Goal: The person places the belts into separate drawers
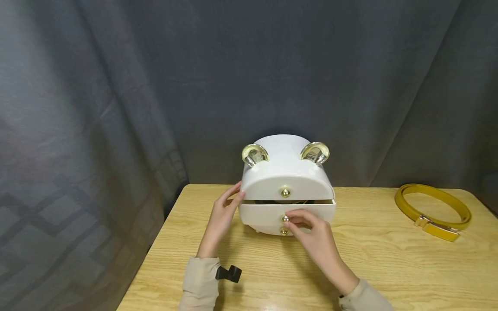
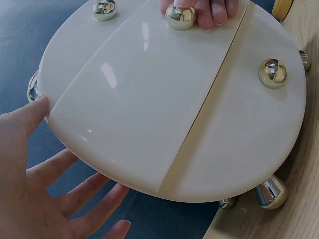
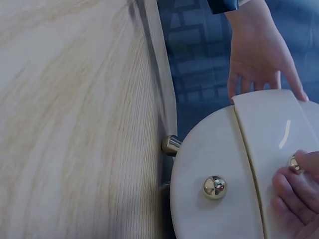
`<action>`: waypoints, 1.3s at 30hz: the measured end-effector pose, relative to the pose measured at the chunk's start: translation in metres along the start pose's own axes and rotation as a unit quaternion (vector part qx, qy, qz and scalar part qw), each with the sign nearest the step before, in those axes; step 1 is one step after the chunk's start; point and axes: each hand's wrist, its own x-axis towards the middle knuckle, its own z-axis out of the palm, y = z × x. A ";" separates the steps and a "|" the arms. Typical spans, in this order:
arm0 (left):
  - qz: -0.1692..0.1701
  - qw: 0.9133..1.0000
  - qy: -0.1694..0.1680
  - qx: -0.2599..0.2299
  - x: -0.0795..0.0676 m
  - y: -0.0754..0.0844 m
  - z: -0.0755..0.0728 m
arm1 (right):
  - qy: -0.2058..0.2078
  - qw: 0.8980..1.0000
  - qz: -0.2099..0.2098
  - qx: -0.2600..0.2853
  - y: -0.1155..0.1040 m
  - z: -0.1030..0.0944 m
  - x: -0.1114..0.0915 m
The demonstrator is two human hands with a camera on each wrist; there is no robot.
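Observation:
A white rounded jewelry box [image 1: 285, 151] with gold ears stands on the table, its middle drawer [image 1: 260, 214] pulled out a little. Dark contents show faintly in the gap above that drawer's front. My right hand [image 1: 315, 235] pinches the middle drawer's gold knob [image 2: 180, 17] between thumb and fingers. Against the box's left side rests my left hand [image 1: 223, 214], its fingers spread and fairly straight, as the left wrist view shows. The top drawer's knob [image 1: 285, 192] and the bottom drawer's knob [image 3: 215, 187] are untouched.
A coiled yellow belt [image 1: 432, 207] with a gold buckle lies on the wooden table [image 1: 389, 263] at the right. Behind the table hangs a dark grey curtain [image 1: 272, 77]. Short gold feet [image 2: 271, 191] hold the box up.

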 end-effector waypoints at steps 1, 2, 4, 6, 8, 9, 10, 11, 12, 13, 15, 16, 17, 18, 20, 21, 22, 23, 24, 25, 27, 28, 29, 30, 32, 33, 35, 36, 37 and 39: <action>0.001 1.000 0.000 -0.003 0.000 0.001 0.000 | 0.000 1.000 0.002 0.001 0.000 0.000 0.001; 0.002 1.000 0.000 -0.005 0.000 0.001 0.000 | 0.000 1.000 0.003 0.002 0.000 0.001 0.002; 0.004 1.000 -0.001 -0.005 0.000 0.001 -0.001 | 0.002 1.000 0.005 0.005 0.001 0.001 0.004; 0.005 1.000 -0.002 -0.001 0.000 0.001 -0.001 | 0.005 1.000 0.005 0.004 0.002 0.002 0.005; 0.005 1.000 -0.003 0.005 0.000 0.001 -0.001 | 0.009 1.000 0.003 0.003 0.003 0.002 0.006; 0.004 1.000 -0.003 0.006 0.000 0.001 -0.001 | 0.011 1.000 0.002 0.003 0.003 0.002 0.007; 0.002 1.000 -0.003 0.006 0.001 0.000 -0.001 | 0.013 1.000 0.001 0.001 0.003 0.002 0.007; 0.002 1.000 -0.002 0.007 0.001 0.000 -0.001 | 0.014 1.000 0.000 0.000 0.004 0.002 0.007; 0.003 1.000 -0.002 0.007 0.001 -0.001 -0.001 | 0.015 1.000 -0.001 -0.001 0.004 0.003 0.008; 0.003 1.000 -0.001 0.006 0.002 -0.001 -0.001 | 0.015 1.000 -0.001 -0.001 0.004 0.003 0.008; 0.003 1.000 -0.001 0.005 0.002 -0.001 -0.001 | 0.014 1.000 0.001 -0.002 0.004 0.003 0.009; 0.004 1.000 -0.002 0.005 0.003 -0.001 -0.001 | 0.014 1.000 0.001 -0.003 0.005 0.003 0.009; 0.004 1.000 -0.003 0.005 0.003 -0.001 -0.001 | 0.014 1.000 0.004 -0.003 0.005 0.003 0.009; 0.004 1.000 -0.003 0.005 0.003 -0.001 -0.001 | 0.014 1.000 0.006 -0.005 0.005 0.003 0.009; 0.004 1.000 -0.003 0.006 0.002 -0.001 -0.001 | 0.013 1.000 0.010 -0.008 0.005 0.003 0.008; 0.003 1.000 -0.002 0.005 0.002 -0.001 -0.001 | 0.014 1.000 0.010 -0.009 0.005 0.003 0.008; 0.004 1.000 -0.002 0.005 0.002 -0.001 -0.001 | 0.015 1.000 0.011 -0.011 0.006 0.003 0.008; 0.005 1.000 -0.002 0.005 0.002 -0.001 -0.001 | 0.016 1.000 0.013 -0.010 0.006 0.003 0.007; 0.005 1.000 -0.001 0.005 0.002 -0.001 -0.001 | 0.018 1.000 0.012 -0.011 0.005 0.003 0.007; 0.005 1.000 -0.001 0.005 0.002 -0.001 -0.001 | 0.019 1.000 0.013 -0.011 0.005 0.003 0.007; 0.006 1.000 -0.002 0.006 0.002 -0.002 0.000 | 0.023 1.000 0.014 -0.011 0.005 0.004 0.006; 0.007 1.000 -0.003 0.006 0.002 -0.002 0.000 | 0.024 1.000 0.014 -0.010 0.005 0.004 0.006; 0.007 1.000 -0.003 0.007 0.002 -0.002 0.000 | 0.025 1.000 0.015 -0.008 0.005 0.004 0.006; 0.006 1.000 -0.003 0.007 0.002 -0.002 0.000 | 0.025 1.000 0.015 -0.008 0.005 0.004 0.006; 0.006 1.000 -0.004 0.010 0.002 -0.002 0.000 | 0.026 0.999 0.019 -0.005 0.005 0.005 0.006; 0.006 1.000 -0.004 0.010 0.002 -0.002 0.000 | 0.026 0.999 0.020 -0.003 0.005 0.005 0.006; 0.006 1.000 -0.004 0.011 0.001 -0.002 -0.001 | 0.026 0.999 0.021 -0.002 0.005 0.006 0.006; 0.006 1.000 -0.003 0.012 0.001 -0.001 -0.001 | 0.026 0.999 0.021 -0.001 0.005 0.006 0.006; 0.006 1.000 -0.003 0.013 0.001 -0.001 -0.001 | 0.026 0.999 0.022 -0.001 0.005 0.006 0.006; 0.007 1.000 -0.004 0.013 0.001 -0.001 -0.001 | 0.028 0.999 0.017 -0.003 0.006 0.006 0.007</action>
